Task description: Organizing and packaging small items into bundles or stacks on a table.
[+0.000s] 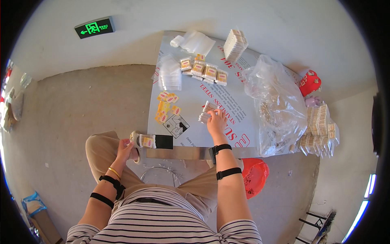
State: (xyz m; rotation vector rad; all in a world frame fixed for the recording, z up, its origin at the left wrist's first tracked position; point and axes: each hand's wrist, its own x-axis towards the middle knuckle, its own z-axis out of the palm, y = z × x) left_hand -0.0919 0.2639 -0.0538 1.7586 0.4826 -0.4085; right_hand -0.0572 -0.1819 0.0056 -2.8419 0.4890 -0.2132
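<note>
At the table's near left edge, my left hand (125,149) is closed at the left end of a small packet of cotton swabs (152,138) with a yellow and white label card. The packet lies against a flat black piece (164,142) that juts past the table edge. My right hand (217,122) reaches over the table, its fingers curled on a small bundle of loose cotton swabs (206,113). Yellow label cards (163,107) lie scattered to the left of that bundle. Filled swab packets (210,72) sit in a pile farther back.
Clear empty bags (169,73) lie at the table's (239,97) left, with more bags (197,42) behind. A large clear plastic bag (280,105) covers the right side. Stacked swab packs (319,126) stand beyond it. A red bag (255,177) hangs below the near edge.
</note>
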